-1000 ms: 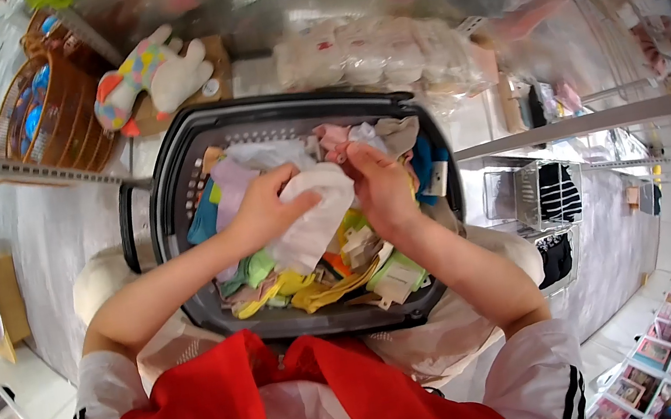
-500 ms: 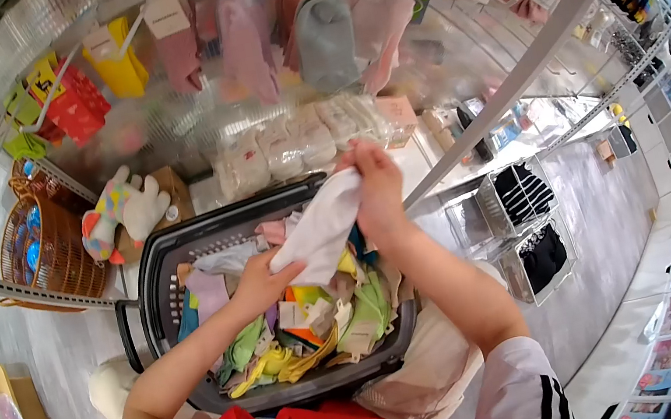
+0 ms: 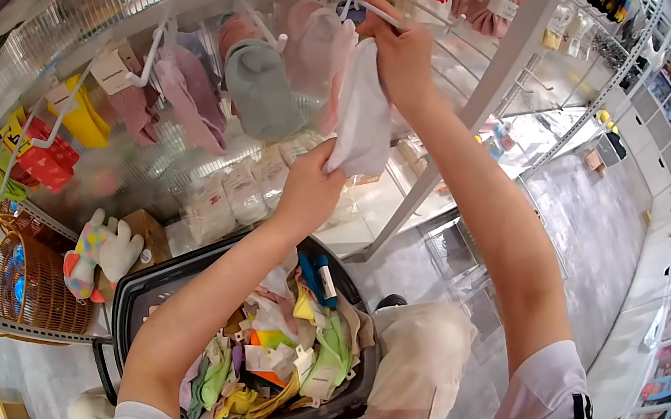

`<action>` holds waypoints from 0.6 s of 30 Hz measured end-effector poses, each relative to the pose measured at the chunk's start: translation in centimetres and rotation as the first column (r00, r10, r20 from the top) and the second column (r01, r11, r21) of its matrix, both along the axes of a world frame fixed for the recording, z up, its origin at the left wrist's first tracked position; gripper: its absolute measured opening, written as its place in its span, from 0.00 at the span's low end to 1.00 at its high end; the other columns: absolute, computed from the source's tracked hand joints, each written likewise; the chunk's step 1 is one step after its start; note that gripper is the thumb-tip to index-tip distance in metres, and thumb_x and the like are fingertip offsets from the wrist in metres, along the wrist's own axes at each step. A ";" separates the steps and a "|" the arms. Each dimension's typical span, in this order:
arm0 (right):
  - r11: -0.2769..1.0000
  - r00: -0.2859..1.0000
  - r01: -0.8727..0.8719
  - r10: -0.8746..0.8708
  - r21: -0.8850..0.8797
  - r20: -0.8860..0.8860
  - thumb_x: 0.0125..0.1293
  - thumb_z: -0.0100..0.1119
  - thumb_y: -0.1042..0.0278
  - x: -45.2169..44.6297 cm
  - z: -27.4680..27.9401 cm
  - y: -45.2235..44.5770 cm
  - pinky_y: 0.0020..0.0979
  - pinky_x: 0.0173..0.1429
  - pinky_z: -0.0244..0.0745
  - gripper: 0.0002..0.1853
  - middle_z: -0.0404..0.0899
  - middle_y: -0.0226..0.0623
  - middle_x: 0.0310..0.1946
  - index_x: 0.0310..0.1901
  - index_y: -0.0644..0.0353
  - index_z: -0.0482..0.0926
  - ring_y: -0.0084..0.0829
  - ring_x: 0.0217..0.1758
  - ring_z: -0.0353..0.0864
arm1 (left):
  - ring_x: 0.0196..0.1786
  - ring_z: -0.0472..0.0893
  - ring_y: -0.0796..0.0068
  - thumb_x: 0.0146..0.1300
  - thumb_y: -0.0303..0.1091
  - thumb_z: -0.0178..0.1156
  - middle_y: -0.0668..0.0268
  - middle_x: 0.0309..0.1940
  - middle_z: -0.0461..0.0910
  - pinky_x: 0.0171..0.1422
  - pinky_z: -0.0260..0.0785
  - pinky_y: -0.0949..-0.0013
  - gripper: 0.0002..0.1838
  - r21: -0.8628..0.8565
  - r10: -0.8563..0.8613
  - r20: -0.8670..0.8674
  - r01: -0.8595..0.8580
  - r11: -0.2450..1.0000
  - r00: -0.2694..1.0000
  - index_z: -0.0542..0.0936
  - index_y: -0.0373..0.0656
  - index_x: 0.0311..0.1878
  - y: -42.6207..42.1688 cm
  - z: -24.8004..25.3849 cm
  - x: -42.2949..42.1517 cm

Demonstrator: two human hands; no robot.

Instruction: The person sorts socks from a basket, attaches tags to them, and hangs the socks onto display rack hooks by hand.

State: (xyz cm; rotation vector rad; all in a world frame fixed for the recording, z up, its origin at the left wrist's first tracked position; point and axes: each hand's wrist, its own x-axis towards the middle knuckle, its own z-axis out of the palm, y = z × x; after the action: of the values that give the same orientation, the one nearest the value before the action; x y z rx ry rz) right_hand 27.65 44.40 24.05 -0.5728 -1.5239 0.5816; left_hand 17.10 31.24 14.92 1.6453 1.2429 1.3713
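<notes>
A white sock [image 3: 358,112] is stretched between my two hands in front of the hanging rack. Its lower end is pinched by my left hand [image 3: 309,185], fingers closed. Higher up, my right hand [image 3: 405,60] grips the top end, its fingertips against a white rack hook [image 3: 368,5]. Whether the sock is on that hook I cannot tell. Just left of it hangs a pale pink sock [image 3: 338,76], partly covered. Farther left on neighbouring hooks are a grey-green sock [image 3: 260,89] and a mauve pair [image 3: 191,96].
Below my left forearm stands a dark basket [image 3: 185,266] full of mixed socks with tags. Packs of white items [image 3: 244,191] lie on the low shelf. A plush toy [image 3: 101,249] and a wicker basket [image 3: 37,282] are at left. A white post [image 3: 495,49] rises at right.
Both hands have lifted the white sock from above the basket, up and to the right, to the hooks. The view has shifted, and the rack now appears closer.
</notes>
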 end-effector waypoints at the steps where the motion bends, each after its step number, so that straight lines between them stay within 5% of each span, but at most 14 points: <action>1: 0.997 0.997 0.058 -0.059 0.041 0.039 0.60 0.49 0.75 -0.1 -0.2 0.0 0.21 0.35 0.68 0.14 0.78 0.33 0.23 0.47 0.58 0.77 0.20 0.25 0.74 | 0.38 0.77 0.65 0.51 0.21 0.47 0.52 0.37 0.77 0.46 0.66 0.70 0.19 -0.033 0.017 0.019 -0.017 0.999 1.000 0.70 0.32 0.49 0.3 -0.5 -0.3; 9: 0.992 0.994 0.053 -0.064 0.111 0.094 0.59 0.49 0.72 -1.5 -0.6 4.3 0.25 0.37 0.70 0.13 0.80 0.36 0.24 0.44 0.61 0.78 0.28 0.27 0.78 | 0.44 0.76 0.65 0.52 0.21 0.47 0.55 0.38 0.77 0.49 0.64 0.71 0.18 -0.001 0.207 0.103 -0.208 0.978 0.973 0.71 0.35 0.49 3.5 -1.9 -0.2; 12: 0.986 0.975 0.132 -0.148 0.107 0.167 0.57 0.49 0.70 -3.3 0.1 6.5 0.30 0.41 0.72 0.13 0.81 0.39 0.26 0.43 0.60 0.79 0.36 0.31 0.79 | 0.57 0.68 0.74 0.55 0.18 0.45 0.63 0.50 0.72 0.55 0.61 0.74 0.20 -0.123 0.143 0.241 -0.116 0.986 0.960 0.68 0.37 0.53 3.5 -2.1 -0.1; 15: 0.969 0.940 0.242 -0.248 0.052 0.236 0.55 0.51 0.68 -4.9 0.8 7.8 0.32 0.43 0.73 0.13 0.80 0.41 0.27 0.41 0.58 0.80 0.40 0.33 0.79 | 0.59 0.67 0.74 0.56 0.18 0.44 0.63 0.55 0.67 0.57 0.61 0.72 0.20 0.033 0.015 0.126 -0.019 0.999 0.992 0.67 0.39 0.54 2.6 -4.4 -2.1; 18: 0.921 0.878 0.385 -0.387 0.064 0.281 0.53 0.54 0.66 -6.0 0.8 9.7 0.33 0.44 0.73 0.13 0.80 0.42 0.27 0.40 0.56 0.80 0.41 0.34 0.79 | 0.59 0.67 0.73 0.57 0.18 0.44 0.63 0.57 0.65 0.57 0.61 0.69 0.20 -0.040 0.010 -0.024 -0.011 0.999 1.000 0.68 0.41 0.53 -0.4 -4.8 -4.6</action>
State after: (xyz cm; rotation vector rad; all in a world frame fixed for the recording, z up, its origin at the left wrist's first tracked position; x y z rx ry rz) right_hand 21.63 54.06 24.90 -0.9643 -1.6228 0.1864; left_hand 12.47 30.87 10.11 1.6343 1.2855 1.3285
